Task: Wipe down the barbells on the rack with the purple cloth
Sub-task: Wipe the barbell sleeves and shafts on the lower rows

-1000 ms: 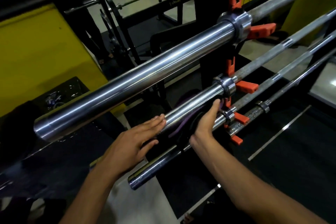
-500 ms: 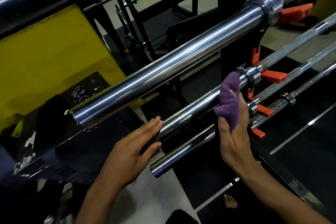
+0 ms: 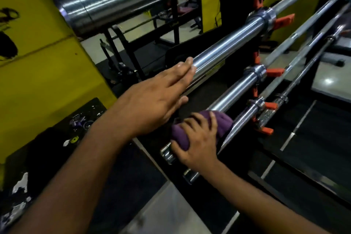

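**Wiping the lower sleeve, risk of a rolling bar**

Gripping the purple cloth [image 3: 220, 121] in the right hand [image 3: 197, 144], bunched round a lower barbell sleeve [image 3: 235, 89] near its free end. Resting the flat, open-fingered left hand [image 3: 155, 99] against the sleeve above [image 3: 226, 43]. Possibly rolling a bar in its orange rack hooks [image 3: 275, 72] by pushing too hard, or snagging cloth at a collar. Showing bright chrome with long streaked reflections.

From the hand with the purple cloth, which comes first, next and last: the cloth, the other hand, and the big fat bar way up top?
1. purple cloth: gripped in the right hand, on a low barbell sleeve.
2. left hand: just above, to its left, fingers flat on the second bar.
3. big top bar: highest on the rack, farthest.
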